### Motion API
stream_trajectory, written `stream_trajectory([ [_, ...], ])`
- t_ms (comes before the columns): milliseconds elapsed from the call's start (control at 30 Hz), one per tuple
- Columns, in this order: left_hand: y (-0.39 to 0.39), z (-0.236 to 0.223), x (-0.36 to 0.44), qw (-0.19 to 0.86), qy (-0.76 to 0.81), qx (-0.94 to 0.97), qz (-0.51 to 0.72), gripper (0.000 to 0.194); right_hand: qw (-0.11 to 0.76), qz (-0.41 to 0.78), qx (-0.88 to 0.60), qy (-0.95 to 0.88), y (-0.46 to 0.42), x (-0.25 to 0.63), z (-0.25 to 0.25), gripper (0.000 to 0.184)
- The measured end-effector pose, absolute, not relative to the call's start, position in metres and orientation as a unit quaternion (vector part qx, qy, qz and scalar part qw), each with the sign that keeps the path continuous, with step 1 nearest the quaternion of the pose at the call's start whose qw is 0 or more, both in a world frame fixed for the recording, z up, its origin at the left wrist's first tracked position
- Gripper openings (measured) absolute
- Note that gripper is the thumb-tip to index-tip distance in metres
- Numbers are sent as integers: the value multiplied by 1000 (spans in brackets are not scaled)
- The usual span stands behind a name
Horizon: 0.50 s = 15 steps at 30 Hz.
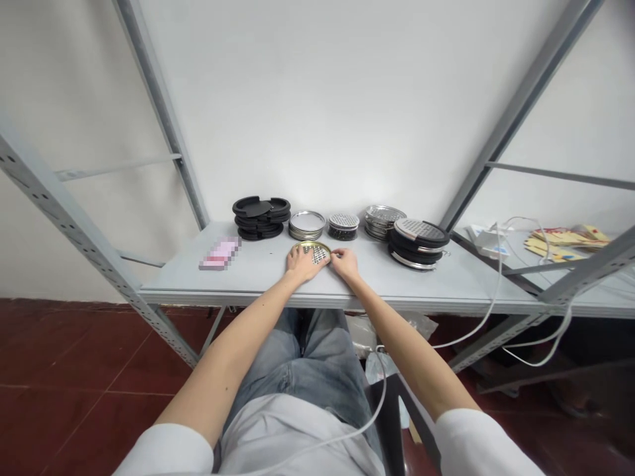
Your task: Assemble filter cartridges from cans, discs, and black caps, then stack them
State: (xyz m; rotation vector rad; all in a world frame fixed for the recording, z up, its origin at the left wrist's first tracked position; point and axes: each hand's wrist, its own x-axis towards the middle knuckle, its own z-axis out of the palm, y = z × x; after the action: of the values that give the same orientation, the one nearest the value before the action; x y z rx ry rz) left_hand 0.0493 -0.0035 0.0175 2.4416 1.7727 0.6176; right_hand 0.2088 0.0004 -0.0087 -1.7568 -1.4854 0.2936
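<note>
**Left hand and right hand both on the round metal disc**

Nearest to you are your white shirt and your jeans, with a white cable curving over your right side. Under the shelf edge, plastic bags show just right of your legs.

On the grey shelf, the disc lies before you, centred a little back from the front edge; it has a gold-toned rim and a perforated middle. Your left hand is spread over its left and front part, fingers apart, palm down. Your right hand has its fingers drawn together at the right rim, touching it; you cannot tell from here whether they pinch it.

Well to the left lies a pink item, blurred out. To the right stands a black-and-silver stack, a perforated plate on top. Behind the disc, left to right, run a black stack, a pile of metal rings, a small pile of perforated discs and a wider metal pile. Beyond them rises the pale wall.
</note>
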Motion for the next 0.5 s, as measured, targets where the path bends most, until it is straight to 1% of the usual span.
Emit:
stream_trajectory([
  [67,1,21,41,38,558,802,210,70,392,110,-693,-594,0,208,-9,29],
  [167,8,23,19,54,522,822,220,63,364,115,-693,-611,0,207,-9,28],
  [300,13,14,-10,72,507,825,238,55,349,131,-695,-614,3,208,-9,30],
  [400,12,4,-20,73,495,831,242,65,354,140,-683,-623,5,209,-10,35],
  [500,10,2,-21,87,458,851,241,78,362,104,-676,-634,4,207,-8,37],
])
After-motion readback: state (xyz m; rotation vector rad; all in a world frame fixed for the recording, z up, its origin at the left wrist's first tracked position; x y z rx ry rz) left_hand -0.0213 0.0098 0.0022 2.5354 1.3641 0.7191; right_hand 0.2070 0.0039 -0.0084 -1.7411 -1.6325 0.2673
